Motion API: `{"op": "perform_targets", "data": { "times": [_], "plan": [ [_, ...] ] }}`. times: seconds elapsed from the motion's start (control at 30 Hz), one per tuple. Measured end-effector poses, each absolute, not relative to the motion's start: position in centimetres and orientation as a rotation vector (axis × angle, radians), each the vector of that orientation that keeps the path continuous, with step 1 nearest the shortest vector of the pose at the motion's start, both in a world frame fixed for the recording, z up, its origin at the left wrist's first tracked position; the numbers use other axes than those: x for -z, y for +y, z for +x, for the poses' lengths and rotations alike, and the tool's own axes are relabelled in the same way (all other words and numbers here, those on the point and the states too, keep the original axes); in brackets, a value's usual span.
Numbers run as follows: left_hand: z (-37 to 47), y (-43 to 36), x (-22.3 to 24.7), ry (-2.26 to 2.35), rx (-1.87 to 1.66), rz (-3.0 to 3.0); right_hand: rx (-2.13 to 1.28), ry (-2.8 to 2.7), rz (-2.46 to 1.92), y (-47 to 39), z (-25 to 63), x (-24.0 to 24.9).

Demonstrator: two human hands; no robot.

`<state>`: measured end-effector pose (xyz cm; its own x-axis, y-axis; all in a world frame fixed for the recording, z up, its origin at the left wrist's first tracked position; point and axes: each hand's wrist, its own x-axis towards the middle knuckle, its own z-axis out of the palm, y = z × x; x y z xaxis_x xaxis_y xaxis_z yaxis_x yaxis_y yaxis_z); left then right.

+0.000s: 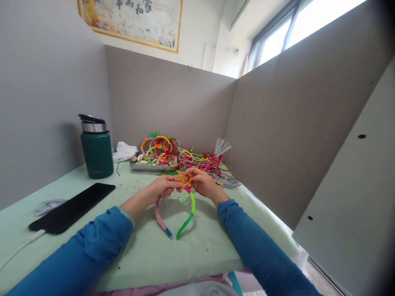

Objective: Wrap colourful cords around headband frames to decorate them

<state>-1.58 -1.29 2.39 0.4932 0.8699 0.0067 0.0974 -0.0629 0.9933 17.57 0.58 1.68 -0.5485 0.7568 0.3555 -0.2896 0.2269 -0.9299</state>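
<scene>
A headband (191, 205) wrapped in fuzzy pipe cleaner hangs over the middle of the table, its two ends pointing toward me. One side is green and yellow-green, the other pink and purple with a blue tip. At its top stands an orange looped pipe cleaner shape (184, 178). My left hand (163, 187) pinches the headband's top from the left, fingers closed beside the orange loops. From the right, my right hand (203, 183) has thumb and fingers closed on the orange loops. The fingertips partly hide where loops and band meet.
Behind my hands, a metal tray (154, 167) holds finished-looking colourful headbands and small pieces. Beside it lies a heap of pipe cleaners (203, 158). A green bottle (97, 152) and a black phone (74, 207) with a white cable stand and lie at left. Grey partitions (173, 98) enclose the table.
</scene>
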Motion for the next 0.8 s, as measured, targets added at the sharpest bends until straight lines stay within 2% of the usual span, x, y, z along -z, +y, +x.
{"op": "perform_targets", "data": {
  "times": [0.47, 0.6, 0.8],
  "plan": [
    [-1.7, -1.9, -2.9, 0.623, -0.588, 1.523, -1.516, -1.979, -0.338, 0.1, 18.7, -1.9],
    [-1.7, -2.0, -2.9, 0.614, -0.598, 1.525, -1.432, -1.961, -0.365, 0.1, 18.2, -1.8],
    [-1.5, -1.6, -2.6, 0.736, -0.793, 1.513, -1.182, -1.909, -0.529, -0.5, 17.3, -2.3]
  ]
}}
